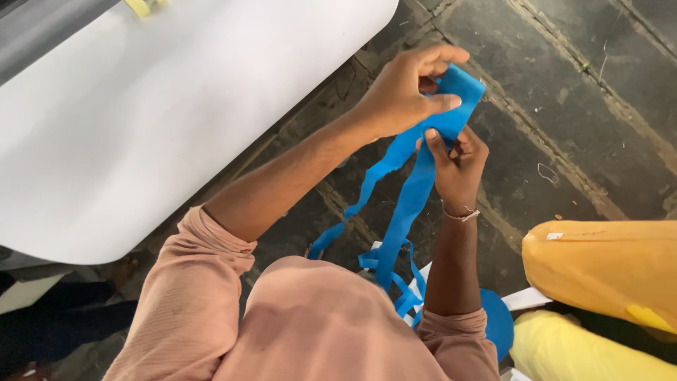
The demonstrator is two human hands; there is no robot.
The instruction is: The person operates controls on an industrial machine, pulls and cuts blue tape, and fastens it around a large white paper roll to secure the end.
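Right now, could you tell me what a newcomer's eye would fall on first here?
The bright blue fabric strip, folded at the top centre and trailing down toward the lap. Both hands pinch it: the left hand above, the right hand below. A large white rounded table top fills the upper left; shiny yellow fabric rolls lie lower right.
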